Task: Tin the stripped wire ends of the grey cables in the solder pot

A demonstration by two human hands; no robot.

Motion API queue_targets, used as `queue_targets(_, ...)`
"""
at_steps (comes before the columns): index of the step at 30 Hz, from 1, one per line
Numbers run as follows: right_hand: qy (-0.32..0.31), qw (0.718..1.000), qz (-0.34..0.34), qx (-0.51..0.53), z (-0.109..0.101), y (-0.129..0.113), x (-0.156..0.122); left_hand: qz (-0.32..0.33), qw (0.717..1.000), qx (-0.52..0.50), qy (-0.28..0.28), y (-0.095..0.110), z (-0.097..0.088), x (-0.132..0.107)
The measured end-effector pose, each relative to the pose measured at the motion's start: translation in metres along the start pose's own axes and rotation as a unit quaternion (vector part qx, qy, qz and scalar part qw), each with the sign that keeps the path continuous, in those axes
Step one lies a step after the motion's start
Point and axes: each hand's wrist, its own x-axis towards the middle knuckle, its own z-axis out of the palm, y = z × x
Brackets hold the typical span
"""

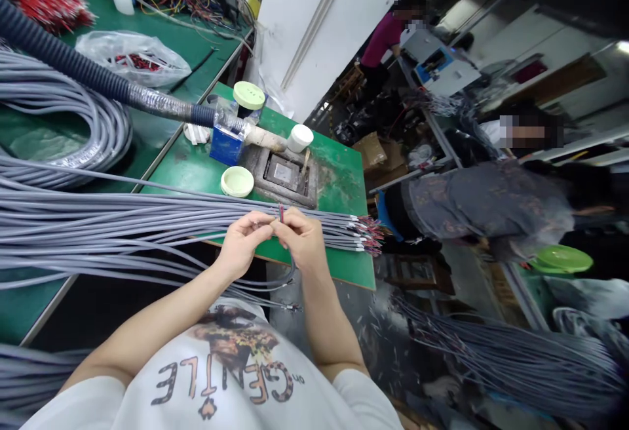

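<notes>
A grey cable (293, 266) bends up into my right hand (305, 240), whose fingers are closed around it near its end. Thin coloured wires (282, 212) stick up from that end between my fingers. My left hand (240, 243) meets the right one with thumb and fingers pinched at the wires; the exact strand it grips is too small to make out. Just beyond my hands a thick bundle of grey cables (162, 210) runs across the green table. Its stripped ends (371, 234), with red and dark wires, lie to the right.
A soldering pot (285, 174) in a dirty metal frame stands ahead, under a hose (162, 103). Around it are a pale green dish (237, 181), a white cup (299, 137) and a blue box (226, 145). Coiled cable (105, 128) lies left. Other people (486, 207) work at right.
</notes>
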Motion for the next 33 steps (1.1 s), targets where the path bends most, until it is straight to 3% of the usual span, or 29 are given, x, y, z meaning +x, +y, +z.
queue_targets(3,-0.015,1.0,0.016,0.021,-0.001,0.002,-0.009,-0.01,0.999,-0.033,0.002,0.006,0.007,-0.003)
queue_targets(7,-0.109,0.993,0.05,0.02,-0.008,0.002,-0.022,-0.042,0.997,-0.067,-0.007,0.015,0.004,-0.004)
queue_targets(11,-0.168,0.983,0.044,0.055,-0.008,0.009,-0.036,-0.108,0.988,-0.102,-0.04,0.006,0.003,-0.005)
queue_targets(15,-0.105,0.989,0.045,0.096,0.0,0.026,-0.041,-0.184,0.973,-0.108,-0.09,-0.008,0.009,-0.01)
queue_targets(19,-0.063,0.991,0.079,0.087,-0.002,0.032,-0.041,-0.17,0.973,-0.065,-0.141,-0.01,0.008,-0.015)
queue_targets(22,-0.097,0.994,0.045,-0.001,-0.017,0.021,-0.041,-0.122,0.984,-0.013,-0.13,-0.009,0.0,-0.014)
queue_targets(25,-0.031,0.994,-0.005,-0.105,-0.037,0.002,-0.038,-0.084,0.988,0.064,-0.114,-0.01,-0.009,-0.013)
queue_targets(27,0.005,0.993,0.004,-0.118,-0.046,-0.009,-0.035,-0.097,0.98,0.104,-0.143,-0.012,-0.012,-0.014)
queue_targets(33,-0.169,0.981,0.092,0.032,-0.045,-0.025,-0.02,-0.103,0.955,0.165,-0.224,-0.013,-0.013,-0.02)
